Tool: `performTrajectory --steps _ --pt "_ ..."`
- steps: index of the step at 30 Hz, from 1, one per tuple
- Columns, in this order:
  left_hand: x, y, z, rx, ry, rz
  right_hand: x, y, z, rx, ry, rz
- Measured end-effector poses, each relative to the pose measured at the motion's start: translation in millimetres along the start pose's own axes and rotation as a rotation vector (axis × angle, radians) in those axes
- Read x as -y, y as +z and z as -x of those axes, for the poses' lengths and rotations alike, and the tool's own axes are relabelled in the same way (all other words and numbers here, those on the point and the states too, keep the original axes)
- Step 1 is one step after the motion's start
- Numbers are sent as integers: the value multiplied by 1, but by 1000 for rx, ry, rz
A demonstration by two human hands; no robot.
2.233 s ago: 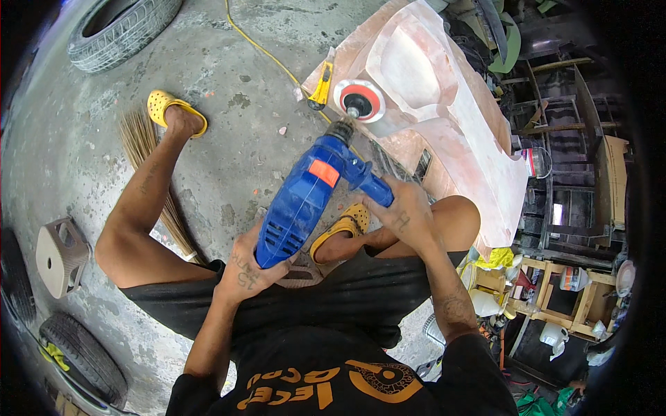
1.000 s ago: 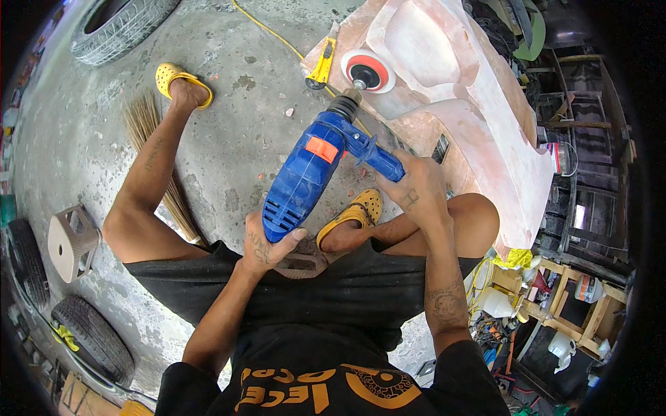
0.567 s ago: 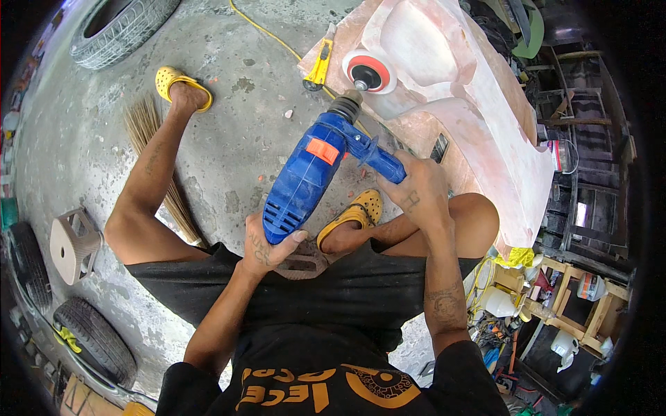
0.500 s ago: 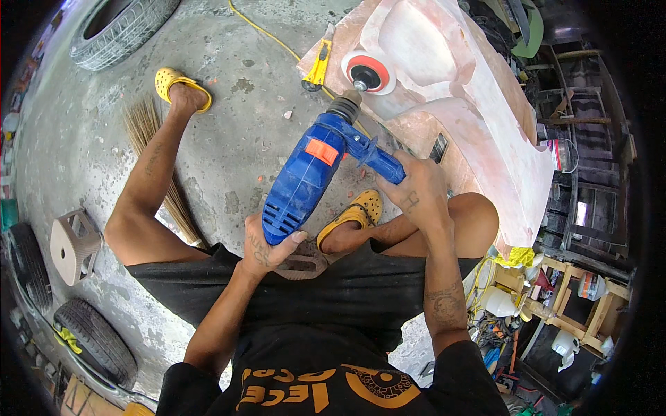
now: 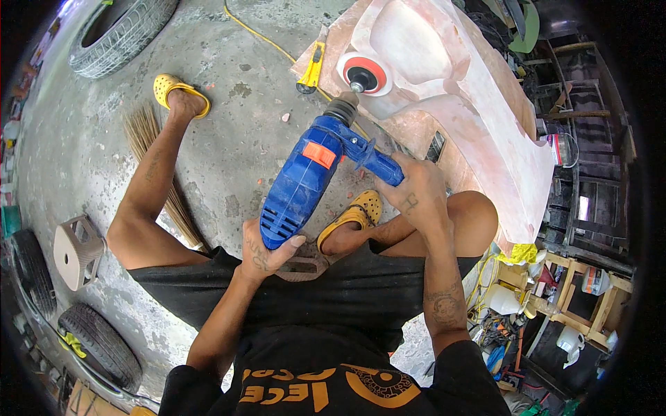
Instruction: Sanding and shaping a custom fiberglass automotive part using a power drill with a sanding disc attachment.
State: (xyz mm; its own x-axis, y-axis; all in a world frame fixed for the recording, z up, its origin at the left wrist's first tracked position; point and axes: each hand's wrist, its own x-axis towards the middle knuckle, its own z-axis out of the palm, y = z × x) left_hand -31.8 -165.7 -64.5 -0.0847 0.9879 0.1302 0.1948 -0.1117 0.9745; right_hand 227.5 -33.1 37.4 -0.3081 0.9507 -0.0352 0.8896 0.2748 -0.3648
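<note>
A blue power drill with an orange switch slants across the middle of the view. My left hand is closed round its rear end, and the fingers beneath are partly hidden. Closed on its side handle is my right hand. The chuck carries a round sanding pad with a red and black backing and a white rim. That pad lies against the large curved panel, which is whitish pink and has smooth hollows. Whether it is spinning cannot be made out.
A yellow tool lies by the panel's left edge, near a yellow cord. A stick broom rests beside my left leg. A plastic stool and tyres stand at left. Wooden frames and clutter fill the right.
The drill and its pad have shifted very slightly left along the panel. Both hands keep the same hold, and the whole view has moved a little.
</note>
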Motion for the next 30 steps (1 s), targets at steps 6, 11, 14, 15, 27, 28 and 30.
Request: performTrajectory --steps 6,11,14,15,27,28,30 --pt "2 -5 8 105 -145 -42 2 -3 2 28 19 -30" --pt "1 0 6 47 -104 4 2 0 0 23 32 -19" --pt "3 4 6 -26 -69 63 1 1 -3 25 16 -35" --pt "6 5 8 -50 -88 104 2 0 -5 45 0 -60" --pt "4 2 7 -42 -43 25 5 1 -6 -3 -53 -27" --pt "5 -1 8 -44 -43 24 4 1 -5 -2 -55 -28" --pt "5 -5 11 95 -138 -44 2 0 -2 -5 -39 -80"
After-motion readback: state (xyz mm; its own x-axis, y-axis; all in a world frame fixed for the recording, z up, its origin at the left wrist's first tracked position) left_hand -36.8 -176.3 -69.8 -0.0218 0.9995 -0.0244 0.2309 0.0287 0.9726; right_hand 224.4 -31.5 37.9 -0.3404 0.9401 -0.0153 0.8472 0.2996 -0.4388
